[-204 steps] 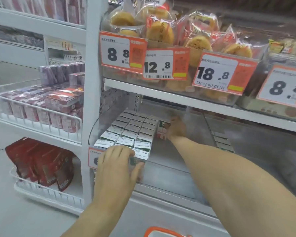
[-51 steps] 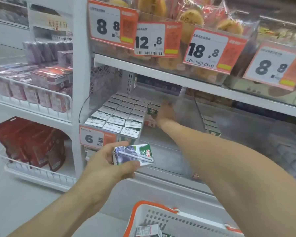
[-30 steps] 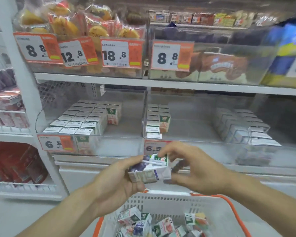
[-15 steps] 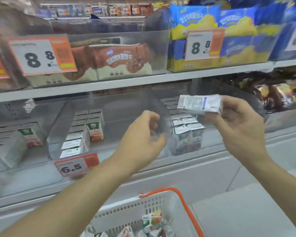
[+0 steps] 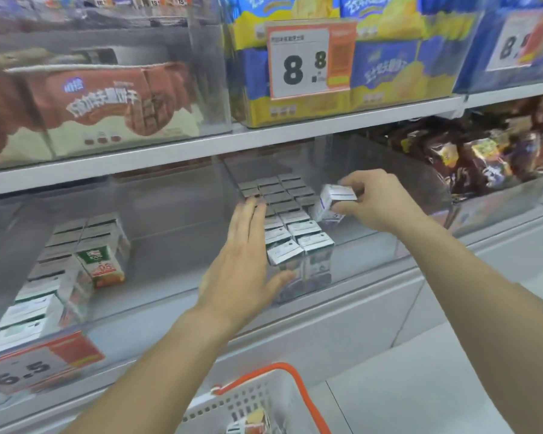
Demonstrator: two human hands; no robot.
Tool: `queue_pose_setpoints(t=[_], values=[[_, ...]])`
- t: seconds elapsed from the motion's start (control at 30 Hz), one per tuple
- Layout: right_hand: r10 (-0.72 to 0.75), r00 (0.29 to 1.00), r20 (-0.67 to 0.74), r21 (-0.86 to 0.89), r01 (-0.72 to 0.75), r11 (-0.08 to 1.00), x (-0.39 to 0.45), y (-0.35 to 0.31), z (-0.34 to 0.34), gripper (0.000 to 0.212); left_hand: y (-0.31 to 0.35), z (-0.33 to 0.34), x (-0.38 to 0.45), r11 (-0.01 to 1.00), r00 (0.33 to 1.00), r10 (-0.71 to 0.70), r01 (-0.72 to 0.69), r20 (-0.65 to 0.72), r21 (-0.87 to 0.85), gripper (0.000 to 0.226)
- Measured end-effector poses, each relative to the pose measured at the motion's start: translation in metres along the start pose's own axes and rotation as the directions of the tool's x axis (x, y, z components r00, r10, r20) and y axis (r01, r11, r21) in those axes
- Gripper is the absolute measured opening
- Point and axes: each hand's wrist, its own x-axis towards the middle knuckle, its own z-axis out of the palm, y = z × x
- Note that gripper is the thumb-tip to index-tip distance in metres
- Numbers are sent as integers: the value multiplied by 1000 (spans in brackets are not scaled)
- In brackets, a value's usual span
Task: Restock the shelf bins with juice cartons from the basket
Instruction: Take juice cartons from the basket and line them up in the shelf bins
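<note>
Nearest the camera, at the bottom edge, the white basket [image 5: 257, 405] with its orange handle sits below both forearms, and at least one more carton shows inside it, though blur makes a count impossible. Above it the left hand [image 5: 245, 264] is flat and empty, fingers straight and spread slightly, its palm laid along the left side of the block of cartons [image 5: 290, 223] standing in the clear shelf bin [image 5: 373, 261], thumb near the front carton. Further in, the right hand [image 5: 380, 198] pinches a single juice carton [image 5: 334, 202] between thumb and fingertips, tilted, just off the right flank of the block's middle rows. The step in hand looks like placement: this carton is going into a new column on the open right part of the bin. The next move calls for righting the carton so its top faces up, lowering it to the bin floor flush against its neighbours, then letting go while the left hand steadies the rows. Beyond, the upper shelf carries boxed snacks behind a price tag [image 5: 308, 57].
</note>
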Motion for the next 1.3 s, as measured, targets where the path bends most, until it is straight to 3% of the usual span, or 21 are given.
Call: queue_pose_setpoints(t=[0.2,0.4,0.47,0.53,0.67,0.8,0.83,0.9,0.97,1.03,1.17,1.3], values=[[74,992,98,-46,-70,996,20,-2,32,50,2,2,0,994,1000,5,-8,27,113,104],[95,989,116,-50,-90,995,18,4,34,37,3,3,-2,995,1000,-2,0,19,104,104],[77,995,63,-43,-75,996,9,5,28,30,1,4,-2,996,1000,-2,1,17,89,103],[38,996,-82,-12,-39,999,-4,4,20,25,-2,5,-1,996,1000,5,-5,10,92,103],[-136,939,-315,126,183,975,-55,-12,16,19,-1,0,-2,999,1000,16,-15,-22,37,95],[-208,915,-346,289,315,904,-120,-27,46,23,3,-11,-49,989,942,37,-82,-334,-122,63],[-213,923,-322,318,317,894,-133,-27,57,27,1,-9,-71,984,924,26,-90,-381,-151,54],[-215,951,-221,352,283,892,-157,-26,81,31,-7,1,-119,971,943,-46,-35,-329,-237,42],[-185,981,-61,362,195,912,-180,-21,111,28,-22,18,-169,945,975,-171,121,-145,-303,35],[-145,983,116,356,95,930,-203,-14,144,25,-43,40,-220,909,955,-293,291,39,-300,30],[-78,882,464,255,-48,966,-237,-4,209,23,-83,78,-306,779,823,-517,566,235,-270,30],[68,828,556,104,-150,983,-251,0,257,24,-110,96,-347,667,706,-655,708,269,-234,28]])
